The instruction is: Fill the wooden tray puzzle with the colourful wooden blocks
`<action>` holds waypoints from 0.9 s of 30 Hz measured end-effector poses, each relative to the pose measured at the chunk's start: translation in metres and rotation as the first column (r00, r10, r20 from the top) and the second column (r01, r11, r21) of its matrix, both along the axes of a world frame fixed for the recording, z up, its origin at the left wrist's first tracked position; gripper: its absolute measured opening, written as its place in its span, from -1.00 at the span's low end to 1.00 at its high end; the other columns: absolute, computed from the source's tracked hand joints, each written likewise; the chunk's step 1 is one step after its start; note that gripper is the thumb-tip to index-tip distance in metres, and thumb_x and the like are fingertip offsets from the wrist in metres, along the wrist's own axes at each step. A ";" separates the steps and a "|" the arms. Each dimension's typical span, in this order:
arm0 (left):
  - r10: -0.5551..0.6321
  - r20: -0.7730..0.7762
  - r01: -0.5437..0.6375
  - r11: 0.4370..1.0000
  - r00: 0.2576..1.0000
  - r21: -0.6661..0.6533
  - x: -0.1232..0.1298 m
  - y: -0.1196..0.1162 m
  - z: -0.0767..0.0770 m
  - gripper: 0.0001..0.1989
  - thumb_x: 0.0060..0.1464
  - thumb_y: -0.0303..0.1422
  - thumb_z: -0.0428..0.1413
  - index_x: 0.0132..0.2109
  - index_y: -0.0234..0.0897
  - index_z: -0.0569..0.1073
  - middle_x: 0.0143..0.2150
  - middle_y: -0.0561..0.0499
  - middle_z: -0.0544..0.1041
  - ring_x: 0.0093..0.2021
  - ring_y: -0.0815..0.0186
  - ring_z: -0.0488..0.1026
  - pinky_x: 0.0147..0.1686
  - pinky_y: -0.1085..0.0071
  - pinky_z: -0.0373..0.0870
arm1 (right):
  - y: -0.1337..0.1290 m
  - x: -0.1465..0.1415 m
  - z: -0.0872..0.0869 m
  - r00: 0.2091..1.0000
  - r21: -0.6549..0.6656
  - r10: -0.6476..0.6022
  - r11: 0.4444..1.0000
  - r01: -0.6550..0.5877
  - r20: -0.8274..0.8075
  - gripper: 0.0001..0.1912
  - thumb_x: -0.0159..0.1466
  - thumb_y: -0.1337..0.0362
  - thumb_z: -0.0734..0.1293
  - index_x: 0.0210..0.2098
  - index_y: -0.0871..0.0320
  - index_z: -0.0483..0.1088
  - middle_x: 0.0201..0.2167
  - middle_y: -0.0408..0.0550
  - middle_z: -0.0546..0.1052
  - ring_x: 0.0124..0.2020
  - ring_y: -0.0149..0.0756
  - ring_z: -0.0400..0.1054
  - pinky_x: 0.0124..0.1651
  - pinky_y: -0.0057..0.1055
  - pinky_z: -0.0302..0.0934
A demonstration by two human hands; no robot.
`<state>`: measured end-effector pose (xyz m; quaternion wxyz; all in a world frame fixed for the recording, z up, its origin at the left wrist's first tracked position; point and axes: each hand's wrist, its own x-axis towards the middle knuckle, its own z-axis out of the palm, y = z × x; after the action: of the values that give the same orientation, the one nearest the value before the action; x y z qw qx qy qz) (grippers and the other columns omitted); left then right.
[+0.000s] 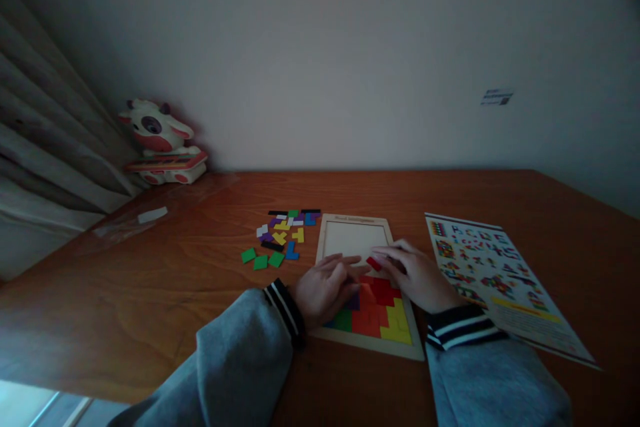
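Note:
A wooden puzzle board (pixel 356 219) lies flat before me, its near part filled with red, orange, yellow, green, blue and purple blocks (pixel 367 319). Bare tray floor (pixel 354 240) shows in the far part. My right hand (pixel 415 275) is over the board's right side, thumb and fingers pinching a small red puzzle block (pixel 373 263) above the tray. Over the left side rests my left hand (pixel 325 288), fingers stretched to the right near the red blocks, with nothing seen in it. It hides some of the blocks beneath.
Several loose puzzle blocks (pixel 281 237) lie left of the board. A printed pattern sheet (pixel 493 267) is on the right. At the back left stand a toy cow with a keyboard (pixel 163 143) and clear plastic wrapping (pixel 130 223), near a curtain (pixel 55 127). The wall borders the wooden table (pixel 165 300).

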<state>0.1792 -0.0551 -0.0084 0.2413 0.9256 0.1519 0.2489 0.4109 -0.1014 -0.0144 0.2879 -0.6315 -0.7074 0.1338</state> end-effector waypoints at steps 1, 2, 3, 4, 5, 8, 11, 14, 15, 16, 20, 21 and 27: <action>-0.032 -0.039 0.033 0.999 0.999 0.022 0.001 0.000 -0.001 -0.90 0.34 -0.37 -0.08 -0.05 -0.23 0.28 0.16 -0.10 0.47 0.31 0.23 0.23 0.29 0.11 0.14 | 0.001 0.001 -0.001 1.000 -0.005 0.008 1.000 -0.008 -0.001 -0.67 0.37 0.13 0.18 0.00 0.01 0.49 -0.18 -0.01 0.47 -0.15 -0.21 0.44 -0.06 -0.28 0.29; -0.051 -0.070 0.053 0.998 0.996 0.034 0.002 -0.001 -0.002 -0.90 0.35 -0.37 -0.08 -0.04 -0.23 0.27 0.16 -0.10 0.47 0.32 0.23 0.21 0.31 0.10 0.10 | 0.001 0.002 -0.003 1.000 -0.012 0.011 1.000 -0.011 0.001 -0.67 0.37 0.14 0.19 0.02 0.01 0.48 -0.17 -0.01 0.47 -0.14 -0.21 0.43 -0.04 -0.27 0.28; -0.059 -0.091 0.063 0.997 0.994 0.039 0.002 -0.001 -0.003 -0.90 0.35 -0.37 -0.09 -0.03 -0.23 0.26 0.15 -0.09 0.48 0.32 0.23 0.20 0.32 0.09 0.09 | 0.002 0.002 -0.004 1.000 -0.022 0.012 1.000 -0.012 0.004 -0.67 0.36 0.14 0.21 0.02 0.00 0.48 -0.18 -0.01 0.46 -0.14 -0.20 0.43 -0.05 -0.26 0.28; -0.063 -0.105 0.067 0.997 0.993 0.040 0.002 -0.002 -0.004 -0.90 0.35 -0.37 -0.09 -0.04 -0.22 0.26 0.13 -0.08 0.49 0.31 0.24 0.22 0.31 0.10 0.10 | 0.003 0.003 -0.005 1.000 -0.031 0.012 0.999 -0.012 0.005 -0.69 0.35 0.14 0.22 0.00 0.00 0.50 -0.18 -0.01 0.45 -0.15 -0.20 0.42 -0.05 -0.26 0.29; -0.063 -0.112 0.067 0.997 0.992 0.038 0.001 -0.002 -0.004 -0.91 0.35 -0.38 -0.09 -0.05 -0.22 0.26 0.12 -0.07 0.51 0.29 0.24 0.25 0.31 0.10 0.11 | 0.003 0.004 -0.006 1.000 -0.036 0.007 0.999 -0.007 0.002 -0.70 0.35 0.14 0.23 -0.04 0.00 0.51 -0.19 -0.02 0.45 -0.16 -0.21 0.42 -0.07 -0.26 0.29; -0.069 -0.104 0.073 0.997 0.992 0.033 0.001 -0.003 -0.004 -0.93 0.35 -0.39 -0.09 -0.08 -0.22 0.27 0.10 -0.07 0.52 0.21 0.27 0.35 0.27 0.14 0.18 | 0.003 0.006 -0.007 0.999 -0.042 -0.032 0.999 0.031 -0.011 -0.74 0.32 0.11 0.26 -0.12 0.03 0.52 -0.20 -0.02 0.43 -0.19 -0.20 0.40 -0.13 -0.27 0.29; -0.069 -0.066 0.072 0.996 0.995 0.047 0.001 -0.003 -0.003 -0.92 0.34 -0.39 -0.07 -0.07 -0.23 0.28 0.09 -0.08 0.52 0.17 0.27 0.39 0.22 0.20 0.25 | 0.001 0.008 -0.008 0.997 -0.038 -0.075 0.996 0.075 -0.004 -0.77 0.29 0.09 0.29 -0.21 0.06 0.49 -0.24 -0.03 0.40 -0.26 -0.21 0.37 -0.18 -0.27 0.28; -0.057 -0.045 0.060 0.996 0.997 0.059 0.001 -0.003 -0.003 -0.92 0.34 -0.37 -0.07 -0.09 -0.24 0.30 0.07 -0.08 0.53 0.15 0.26 0.40 0.19 0.22 0.28 | -0.002 0.010 -0.009 0.996 -0.021 -0.087 0.996 0.088 0.005 -0.81 0.28 0.12 0.29 -0.31 0.10 0.45 -0.28 -0.04 0.38 -0.30 -0.23 0.36 -0.20 -0.28 0.27; -0.052 -0.048 0.055 0.997 0.997 0.059 0.002 -0.003 -0.003 -0.91 0.34 -0.37 -0.07 -0.10 -0.24 0.30 0.06 -0.08 0.53 0.15 0.26 0.40 0.19 0.22 0.28 | -0.003 0.011 -0.010 0.996 -0.017 -0.087 0.996 0.088 0.009 -0.82 0.28 0.14 0.29 -0.33 0.10 0.44 -0.29 -0.04 0.38 -0.31 -0.24 0.35 -0.21 -0.28 0.26; -0.047 -0.056 0.050 0.997 0.997 0.056 0.002 -0.004 -0.004 -0.91 0.34 -0.37 -0.07 -0.10 -0.24 0.31 0.06 -0.08 0.53 0.15 0.25 0.40 0.18 0.22 0.29 | -0.003 0.012 -0.010 0.996 -0.013 -0.088 0.996 0.088 0.013 -0.82 0.28 0.15 0.29 -0.35 0.10 0.43 -0.30 -0.04 0.37 -0.31 -0.24 0.35 -0.21 -0.28 0.26; -0.029 -0.078 0.032 0.999 0.996 0.039 0.002 -0.005 -0.003 -0.90 0.33 -0.36 -0.06 -0.09 -0.24 0.32 0.04 -0.08 0.53 0.14 0.25 0.40 0.18 0.23 0.29 | -0.006 0.016 -0.008 0.997 -0.026 -0.084 0.996 0.084 0.002 -0.82 0.28 0.16 0.28 -0.36 0.10 0.43 -0.31 -0.05 0.37 -0.32 -0.25 0.34 -0.21 -0.28 0.27; -0.026 -0.080 0.029 0.999 0.996 0.036 0.002 -0.005 -0.002 -0.90 0.33 -0.36 -0.06 -0.09 -0.24 0.32 0.04 -0.08 0.53 0.14 0.25 0.40 0.18 0.22 0.29 | -0.007 0.017 -0.008 0.997 -0.032 -0.082 0.996 0.082 -0.009 -0.82 0.29 0.16 0.28 -0.36 0.10 0.43 -0.30 -0.05 0.37 -0.32 -0.25 0.34 -0.21 -0.28 0.27; -0.021 -0.088 0.022 1.000 0.996 0.012 0.003 -0.005 -0.001 -0.90 0.32 -0.37 -0.05 -0.08 -0.24 0.33 0.04 -0.07 0.54 0.14 0.23 0.41 0.17 0.20 0.30 | -0.005 0.017 -0.008 0.995 -0.074 -0.061 0.996 0.055 -0.080 -0.82 0.24 0.12 0.33 -0.32 0.09 0.46 -0.29 -0.05 0.36 -0.33 -0.26 0.34 -0.22 -0.27 0.30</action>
<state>0.1819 -0.0600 -0.0090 0.2309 0.9388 0.1509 0.2063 0.4283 -0.1068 -0.0220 0.2976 -0.6558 -0.6709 0.1767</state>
